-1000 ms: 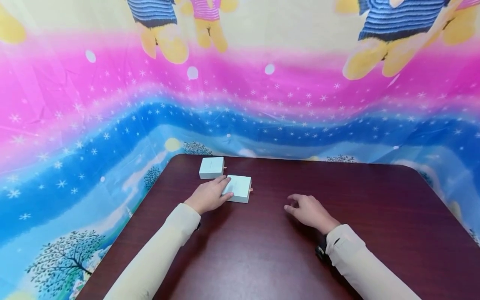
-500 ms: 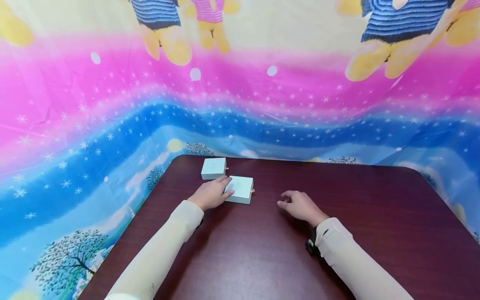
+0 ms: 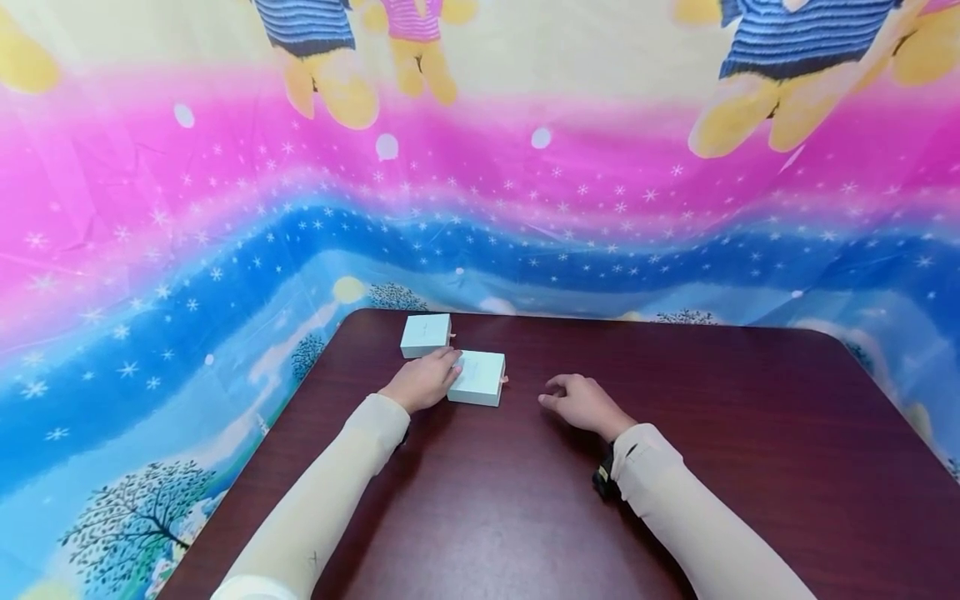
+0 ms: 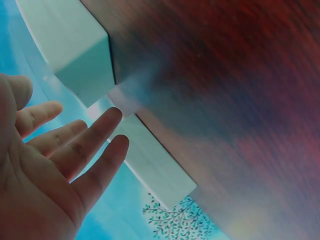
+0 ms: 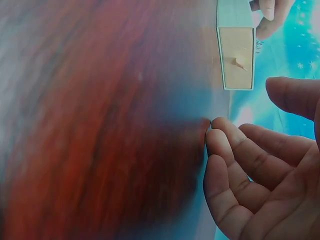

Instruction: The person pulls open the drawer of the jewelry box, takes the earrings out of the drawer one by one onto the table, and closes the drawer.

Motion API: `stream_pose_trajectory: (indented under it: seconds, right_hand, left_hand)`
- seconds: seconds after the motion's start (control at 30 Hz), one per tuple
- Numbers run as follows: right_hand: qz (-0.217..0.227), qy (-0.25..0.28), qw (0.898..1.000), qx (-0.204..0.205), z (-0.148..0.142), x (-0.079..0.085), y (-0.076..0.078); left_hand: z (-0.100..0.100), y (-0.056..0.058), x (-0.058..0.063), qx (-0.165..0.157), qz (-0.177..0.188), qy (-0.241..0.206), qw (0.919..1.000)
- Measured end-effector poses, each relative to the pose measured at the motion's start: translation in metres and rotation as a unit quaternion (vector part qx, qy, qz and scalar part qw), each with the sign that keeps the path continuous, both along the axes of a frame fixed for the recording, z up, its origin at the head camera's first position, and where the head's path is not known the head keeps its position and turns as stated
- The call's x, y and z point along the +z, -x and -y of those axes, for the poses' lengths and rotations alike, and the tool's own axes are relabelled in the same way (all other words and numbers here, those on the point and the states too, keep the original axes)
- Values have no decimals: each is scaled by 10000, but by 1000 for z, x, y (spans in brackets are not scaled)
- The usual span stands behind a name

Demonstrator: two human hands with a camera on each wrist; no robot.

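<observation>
Two white drawer boxes lie flat on the table. The nearer box has a small pale ribbon tab on its right side; the farther box is behind it to the left. My left hand hovers at the nearer box's left edge. In the left wrist view its relaxed fingers appear apart from that box, the farther box beyond them. To the right of the nearer box, my right hand holds nothing. Its fingers bend loosely before the drawer end in the right wrist view.
The dark reddish-brown table has rounded back corners. A printed cloth backdrop hangs close behind the table's back edge and along its left side. A black device is strapped at the right wrist.
My right hand has come left, closer to the nearer box. My left thumb has lifted and drawn in from that box's front edge. Both boxes stay where they were.
</observation>
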State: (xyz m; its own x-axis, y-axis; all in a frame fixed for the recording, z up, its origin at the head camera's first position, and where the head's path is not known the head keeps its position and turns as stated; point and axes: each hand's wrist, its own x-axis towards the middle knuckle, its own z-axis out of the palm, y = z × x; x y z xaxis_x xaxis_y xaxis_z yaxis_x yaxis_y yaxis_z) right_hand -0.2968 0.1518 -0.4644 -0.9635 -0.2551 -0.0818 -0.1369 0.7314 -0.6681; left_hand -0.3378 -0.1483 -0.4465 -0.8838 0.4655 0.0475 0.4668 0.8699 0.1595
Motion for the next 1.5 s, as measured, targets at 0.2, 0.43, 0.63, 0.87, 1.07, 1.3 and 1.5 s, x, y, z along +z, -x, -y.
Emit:
stream_pose_trajectory:
  seconds: [0.2, 0.43, 0.63, 0.87, 1.07, 1.3, 1.5]
  right_hand:
    - [12, 111, 9999, -17, 9, 0, 3]
    - [16, 191, 9998, 7, 20, -1, 7]
    - [56, 394, 9992, 26, 29, -3, 11]
    - [111, 617, 9980, 7, 41, -8, 16]
    - [160, 891, 9959, -69, 52, -9, 19]
    - [240, 870, 9959, -42, 62, -8, 20]
    - [247, 816, 9964, -40, 67, -8, 23]
  left_hand:
    - [2, 3, -1, -50, 85, -144, 9998]
    - [3, 9, -5, -138, 100, -276, 9995]
    - [2, 17, -7, -111, 221, -200, 9995]
    - [1, 26, -8, -22, 279, -113, 9995]
    - [-2, 30, -10, 119, 413, -169, 9989]
    - [-3, 30, -13, 350, 643, -325, 9968]
    - [-5, 35, -14, 190, 683, -403, 9967]
